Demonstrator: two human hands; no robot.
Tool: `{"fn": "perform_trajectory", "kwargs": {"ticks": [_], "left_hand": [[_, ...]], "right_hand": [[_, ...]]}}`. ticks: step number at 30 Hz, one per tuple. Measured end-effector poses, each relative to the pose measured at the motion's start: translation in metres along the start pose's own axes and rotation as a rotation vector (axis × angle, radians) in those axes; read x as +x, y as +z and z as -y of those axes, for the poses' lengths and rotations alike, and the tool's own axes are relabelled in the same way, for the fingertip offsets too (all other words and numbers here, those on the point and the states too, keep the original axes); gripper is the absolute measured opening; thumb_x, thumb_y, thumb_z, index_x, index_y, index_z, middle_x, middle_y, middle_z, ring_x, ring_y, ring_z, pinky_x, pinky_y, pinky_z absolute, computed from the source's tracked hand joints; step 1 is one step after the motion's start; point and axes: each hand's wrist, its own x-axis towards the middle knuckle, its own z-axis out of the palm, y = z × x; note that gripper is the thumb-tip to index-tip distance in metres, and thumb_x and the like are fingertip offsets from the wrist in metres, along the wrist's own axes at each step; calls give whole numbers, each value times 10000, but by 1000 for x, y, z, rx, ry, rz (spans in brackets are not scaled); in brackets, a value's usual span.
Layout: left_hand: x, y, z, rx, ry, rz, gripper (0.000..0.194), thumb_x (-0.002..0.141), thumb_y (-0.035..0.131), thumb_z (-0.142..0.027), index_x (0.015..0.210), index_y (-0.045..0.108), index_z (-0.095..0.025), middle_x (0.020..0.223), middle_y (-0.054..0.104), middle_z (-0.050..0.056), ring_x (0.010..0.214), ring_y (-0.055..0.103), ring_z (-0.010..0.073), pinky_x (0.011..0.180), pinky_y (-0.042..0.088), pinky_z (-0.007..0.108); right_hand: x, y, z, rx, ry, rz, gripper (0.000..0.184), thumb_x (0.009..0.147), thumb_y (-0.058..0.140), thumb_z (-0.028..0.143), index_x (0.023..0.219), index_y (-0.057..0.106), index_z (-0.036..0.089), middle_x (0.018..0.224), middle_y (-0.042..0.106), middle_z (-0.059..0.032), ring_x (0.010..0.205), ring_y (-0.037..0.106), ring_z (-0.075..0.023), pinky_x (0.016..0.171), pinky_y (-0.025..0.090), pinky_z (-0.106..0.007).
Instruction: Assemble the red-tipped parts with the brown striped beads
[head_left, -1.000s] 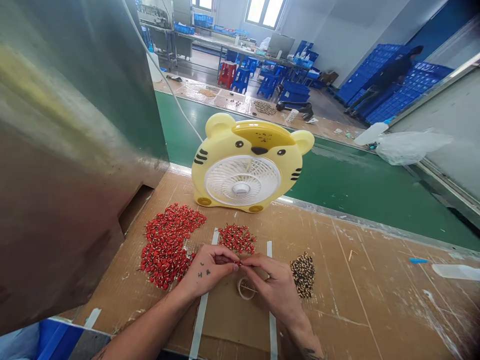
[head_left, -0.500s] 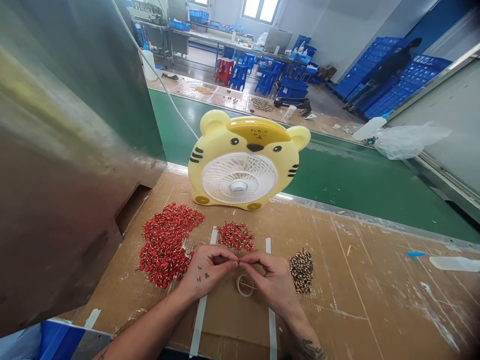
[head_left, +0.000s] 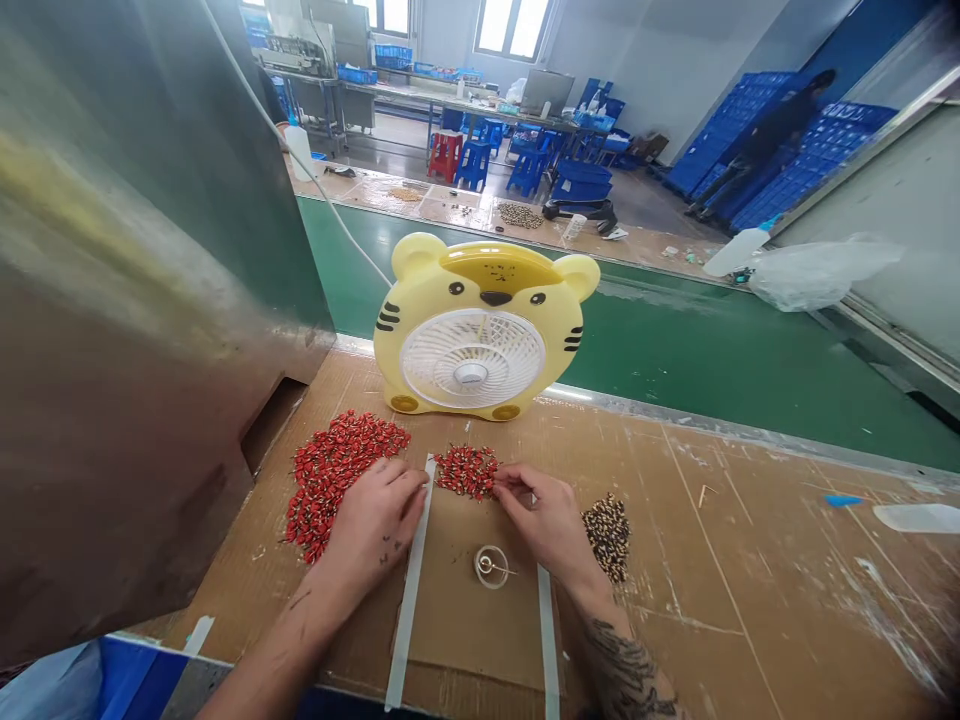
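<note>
A small pile of red pieces with metallic tips point(head_left: 466, 470) lies between two strips of white tape. At its right edge, the thumb and fingertips of my right hand point(head_left: 547, 520) are pinched together, touching the pile. My left hand point(head_left: 381, 508) is at its left edge, fingers closed near the tape's top end; whatever they hold is too small to make out. Behind that hand spreads a larger pile of similar red pieces point(head_left: 330, 470), partly covered by it. Between my forearms sits a small round clear dish point(head_left: 491, 582) with a thin stick and a ring-like bit in it.
A pile of small black-and-gold pieces point(head_left: 607, 535) lies right of my right hand. A yellow tiger-faced fan point(head_left: 390, 350) stands behind the piles. At left rises a metal housing point(head_left: 150, 300). A green conveyor belt point(head_left: 712, 370) runs behind the cardboard-covered table. A person point(head_left: 780, 135) stands far back.
My hands were together over the dish, pinching a tiny red piece. They have parted: the left moved left, the right forward to the small red pile. A ring-like bit now shows in the dish.
</note>
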Motion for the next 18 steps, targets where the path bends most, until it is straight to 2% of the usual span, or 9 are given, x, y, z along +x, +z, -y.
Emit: {"fn": "perform_trajectory", "kwargs": {"ticks": [3, 5, 7, 10, 12, 15, 18], "left_hand": [[-5, -21, 7, 309, -93, 207, 223, 922, 481, -209, 878, 697, -177, 913, 680, 113, 899, 610, 270, 805, 460, 377], [-7, -25, 9, 361, -137, 319, 232, 920, 461, -183, 855, 684, -170, 904, 669, 117, 864, 621, 262, 759, 448, 351], [-6, -24, 10, 347, -155, 378, 267, 928, 424, -152, 842, 676, -171, 896, 663, 112, 838, 634, 244, 734, 433, 326], [-4, -20, 11, 332, -142, 398, 298, 932, 399, -136, 811, 667, -177, 872, 662, 104, 824, 644, 236, 711, 419, 311], [-2, -17, 11, 343, -119, 396, 299, 930, 394, -132, 821, 668, -179, 868, 666, 104, 828, 646, 241, 704, 417, 310], [0, -16, 13, 345, -97, 398, 279, 909, 412, -117, 835, 674, -180, 871, 678, 106, 827, 648, 242, 706, 420, 311], [2, -17, 13, 310, -74, 389, 276, 897, 430, -112, 793, 677, -181, 844, 682, 100, 809, 646, 236, 709, 426, 307]], "right_hand": [[8, 2, 0, -40, -71, 4, 115, 875, 576, 232, 848, 684, 205, 802, 723, -32, 713, 653, -193, 700, 510, -305], [10, 3, -2, -46, -90, -22, 142, 890, 563, 247, 841, 689, 202, 804, 721, -41, 721, 648, -200, 706, 503, -310], [9, 0, -6, -36, -79, -59, 164, 903, 554, 266, 860, 698, 199, 829, 724, -49, 720, 640, -200, 698, 496, -306], [-2, -12, -13, -27, -39, -77, 165, 907, 570, 290, 889, 708, 202, 849, 725, -40, 672, 609, -182, 650, 476, -285], [-14, -22, -15, -26, -4, -36, 159, 907, 584, 302, 888, 709, 206, 816, 716, -22, 624, 576, -165, 605, 453, -270], [-35, -33, -16, 8, 10, 129, 157, 911, 605, 321, 890, 714, 209, 766, 700, -4, 609, 568, -153, 583, 436, -253], [-53, -36, -15, 55, -28, 281, 148, 898, 648, 335, 918, 720, 208, 758, 688, -2, 643, 592, -152, 605, 443, -247]]}}
